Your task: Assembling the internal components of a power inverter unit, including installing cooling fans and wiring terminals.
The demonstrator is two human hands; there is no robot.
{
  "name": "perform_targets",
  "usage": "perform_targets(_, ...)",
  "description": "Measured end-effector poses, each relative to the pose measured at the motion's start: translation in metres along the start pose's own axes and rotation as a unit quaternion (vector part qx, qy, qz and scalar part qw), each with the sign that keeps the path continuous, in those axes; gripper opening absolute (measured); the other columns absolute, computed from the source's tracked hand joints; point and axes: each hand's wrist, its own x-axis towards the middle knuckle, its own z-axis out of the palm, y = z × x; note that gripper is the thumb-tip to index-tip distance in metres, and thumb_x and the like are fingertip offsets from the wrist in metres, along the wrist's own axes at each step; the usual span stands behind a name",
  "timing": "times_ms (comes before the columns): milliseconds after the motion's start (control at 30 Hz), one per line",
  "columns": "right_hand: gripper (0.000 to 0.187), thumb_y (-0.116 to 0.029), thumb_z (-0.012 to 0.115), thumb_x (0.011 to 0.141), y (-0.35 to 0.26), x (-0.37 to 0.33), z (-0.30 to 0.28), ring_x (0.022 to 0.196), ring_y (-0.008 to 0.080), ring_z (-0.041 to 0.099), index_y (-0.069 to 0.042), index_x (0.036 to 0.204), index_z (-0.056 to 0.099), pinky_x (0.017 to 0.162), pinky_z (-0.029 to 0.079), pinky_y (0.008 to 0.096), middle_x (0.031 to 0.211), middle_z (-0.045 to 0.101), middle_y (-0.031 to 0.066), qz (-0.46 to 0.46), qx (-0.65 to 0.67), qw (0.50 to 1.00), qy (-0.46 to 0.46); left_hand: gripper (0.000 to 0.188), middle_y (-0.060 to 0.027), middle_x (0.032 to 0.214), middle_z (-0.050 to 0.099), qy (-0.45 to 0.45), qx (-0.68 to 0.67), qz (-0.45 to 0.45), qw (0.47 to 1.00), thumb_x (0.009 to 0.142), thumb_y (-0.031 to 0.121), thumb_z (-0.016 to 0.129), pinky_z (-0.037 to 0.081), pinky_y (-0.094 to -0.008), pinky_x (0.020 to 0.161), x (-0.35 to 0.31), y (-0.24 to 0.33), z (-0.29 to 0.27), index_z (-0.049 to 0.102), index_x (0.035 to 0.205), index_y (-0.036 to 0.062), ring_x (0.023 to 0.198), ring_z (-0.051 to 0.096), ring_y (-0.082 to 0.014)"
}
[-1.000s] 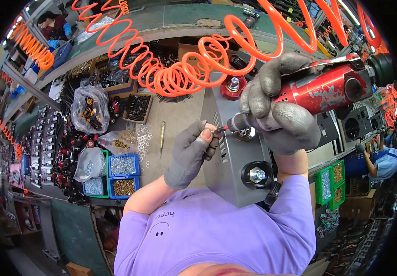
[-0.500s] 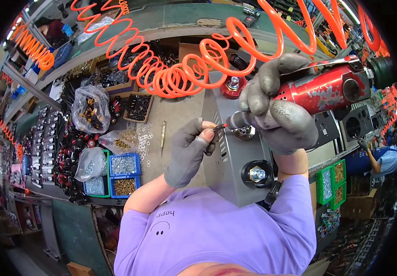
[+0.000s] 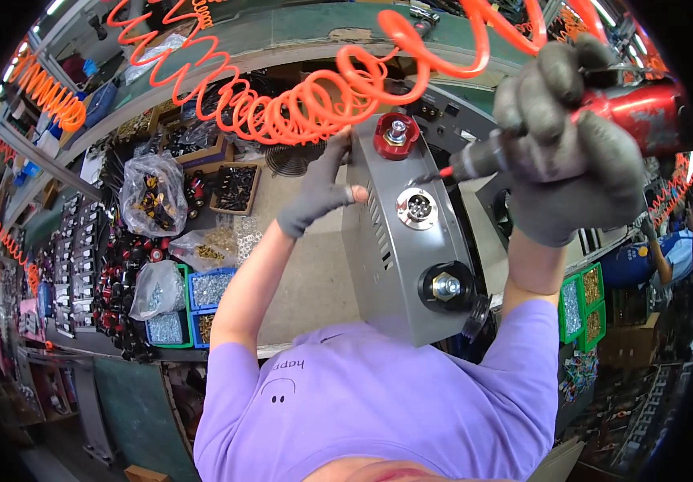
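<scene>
My right hand [image 3: 565,149], in a grey glove, is wrapped round a red air screwdriver [image 3: 640,112] with worn paint. The screwdriver's bit points left, and a small dark screw seems to sit at its red tip, above a grey metal box [image 3: 391,273]. A round silver multi-pin socket [image 3: 419,208] sits in the box's face, just below the tip. My left hand [image 3: 318,193], gloved with a bare thumb tip, lies against the box's slotted left side, thumb and fingers apart. A red terminal [image 3: 396,136] and a black terminal [image 3: 447,286] stand on the same face.
Coiled orange air hoses [image 3: 306,104] hang across the far side. To the left are a bag of yellow-and-black parts [image 3: 154,193], a carton of black parts [image 3: 236,189] and blue bins [image 3: 211,287] of hardware. Green bins [image 3: 582,301] stand right, near another person [image 3: 652,257].
My left hand has left the screwdriver tip and moved up to the box's side. My right hand has drawn the screwdriver rightward, uncovering the socket. The box has shifted slightly.
</scene>
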Motion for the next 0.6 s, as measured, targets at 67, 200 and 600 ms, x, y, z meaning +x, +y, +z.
perform_targets(67,0.054,-0.019,0.051,0.071,-0.014,0.006,-0.001,0.068,0.0115,0.042,0.005,0.120,0.046,0.069,0.036,0.0318,0.087,0.041,0.0059,0.004,-0.003,1.000,0.017,0.111,-0.0160,0.127,0.043,-0.095,-0.143,-0.058,0.983,0.055,0.049,0.083,0.037,-0.0365,0.099,0.014,0.002,0.003,0.026,0.134,-0.0035,0.117,0.045,-0.0237)
perform_targets(200,0.055,-0.020,0.052,0.073,-0.037,0.010,0.021,0.072,0.0142,0.043,0.011,0.117,0.043,0.071,0.037,0.0313,0.090,0.043,0.0099,-0.048,-0.048,0.997,0.033,0.111,-0.0148,0.124,0.046,-0.067,-0.138,-0.052,0.987,0.052,0.053,0.083,0.037,-0.0355,0.098,0.003,0.006,0.005,0.030,0.132,-0.0035,0.115,0.046,-0.0226)
perform_targets(600,0.037,-0.019,0.057,0.076,-0.078,-0.023,0.037,0.075,0.0225,0.053,0.002,0.104,0.044,0.064,0.046,0.0341,0.082,0.052,0.0092,0.166,-0.235,0.947,0.140,0.084,-0.0117,0.101,0.057,0.101,0.068,-0.059,0.991,0.055,0.048,0.084,0.045,-0.0339,0.081,-0.104,0.086,0.037,0.047,0.110,-0.0026,0.094,0.056,-0.0192)
